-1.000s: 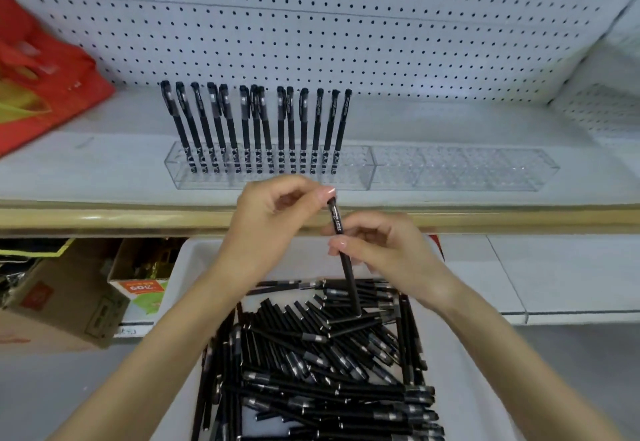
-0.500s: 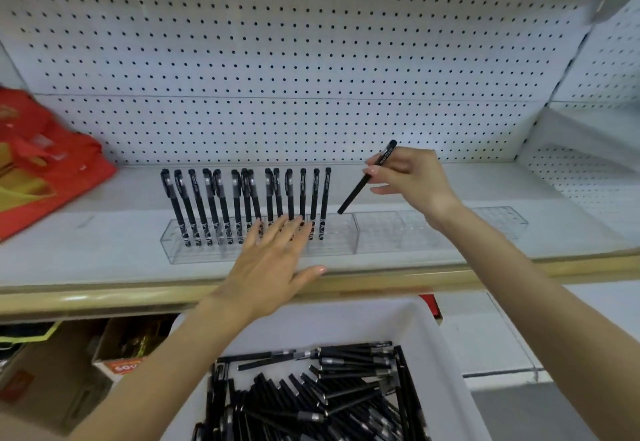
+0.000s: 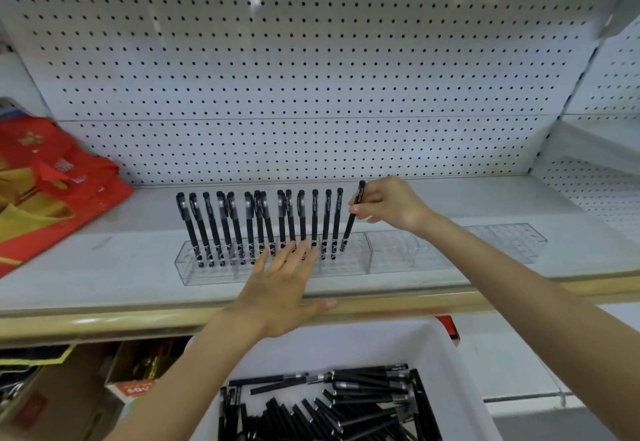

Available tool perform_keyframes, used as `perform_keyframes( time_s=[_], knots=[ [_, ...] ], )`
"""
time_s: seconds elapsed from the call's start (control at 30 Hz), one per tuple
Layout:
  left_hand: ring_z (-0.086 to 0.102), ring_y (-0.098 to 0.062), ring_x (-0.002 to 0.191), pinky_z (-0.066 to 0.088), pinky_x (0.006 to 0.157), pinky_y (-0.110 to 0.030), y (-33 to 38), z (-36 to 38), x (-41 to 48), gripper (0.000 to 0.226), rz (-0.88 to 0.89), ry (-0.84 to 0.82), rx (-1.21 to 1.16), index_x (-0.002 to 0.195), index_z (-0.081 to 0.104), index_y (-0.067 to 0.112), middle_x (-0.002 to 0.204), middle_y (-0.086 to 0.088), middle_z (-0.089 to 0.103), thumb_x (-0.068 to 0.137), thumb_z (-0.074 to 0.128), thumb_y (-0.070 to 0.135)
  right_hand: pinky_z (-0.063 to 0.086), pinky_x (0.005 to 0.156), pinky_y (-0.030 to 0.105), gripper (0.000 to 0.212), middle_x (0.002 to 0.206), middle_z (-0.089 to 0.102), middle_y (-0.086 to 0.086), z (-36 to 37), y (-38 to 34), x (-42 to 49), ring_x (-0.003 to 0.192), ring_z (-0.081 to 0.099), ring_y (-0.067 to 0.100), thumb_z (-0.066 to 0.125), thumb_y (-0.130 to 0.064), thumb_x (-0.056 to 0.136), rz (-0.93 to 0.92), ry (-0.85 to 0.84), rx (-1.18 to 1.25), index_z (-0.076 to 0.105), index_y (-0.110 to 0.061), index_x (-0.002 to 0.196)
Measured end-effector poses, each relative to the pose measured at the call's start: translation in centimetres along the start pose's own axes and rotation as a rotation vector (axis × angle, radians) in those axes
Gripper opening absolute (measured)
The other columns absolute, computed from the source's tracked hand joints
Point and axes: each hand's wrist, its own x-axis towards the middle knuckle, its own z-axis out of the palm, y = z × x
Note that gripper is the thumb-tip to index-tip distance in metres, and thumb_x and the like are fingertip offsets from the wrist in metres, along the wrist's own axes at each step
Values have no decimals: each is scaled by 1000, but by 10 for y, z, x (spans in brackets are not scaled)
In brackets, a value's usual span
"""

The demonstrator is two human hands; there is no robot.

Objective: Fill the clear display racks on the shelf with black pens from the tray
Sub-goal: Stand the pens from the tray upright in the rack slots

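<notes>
Your left hand (image 3: 280, 288) lies flat over the shelf's (image 3: 104, 267) front edge, fingers straight and spread, its fingertips hiding the feet of the middle standing pens (image 3: 214, 222) in the left rack (image 3: 207, 269). You cannot tell whether they press it. At the row's right end, your right hand (image 3: 388, 203) pinches a tilted pen (image 3: 351, 221), tip down in that rack. The tray (image 3: 446, 347) of loose pens (image 3: 346, 406) is cut off below.
</notes>
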Motion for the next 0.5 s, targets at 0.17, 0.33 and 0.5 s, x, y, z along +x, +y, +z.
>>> perform_keyframes(
  time_s=[0.17,0.33,0.5],
  knots=[
    [-26,-14,143,-14,117,-47,2,-4,0,97,-10,-55,-10,148,-23,27,155,6,-28,80,18,82,55,69,24,12,84,71,15,3,1,4,73,66,18,70,-8,85,2,-23,-57,70,-1,94],
    [-26,-13,143,-15,117,-47,2,-9,1,98,-16,-98,-18,148,-22,27,155,7,-29,81,20,82,56,75,34,19,75,69,14,9,-2,10,72,64,18,72,-13,84,30,-87,-239,63,-3,71],
    [-25,-12,143,-14,117,-47,0,-11,2,96,-4,-116,-40,149,-22,28,156,7,-27,81,21,81,58,80,39,27,69,67,7,12,0,12,73,66,19,73,-16,83,59,-91,-239,57,-11,63]
  ],
)
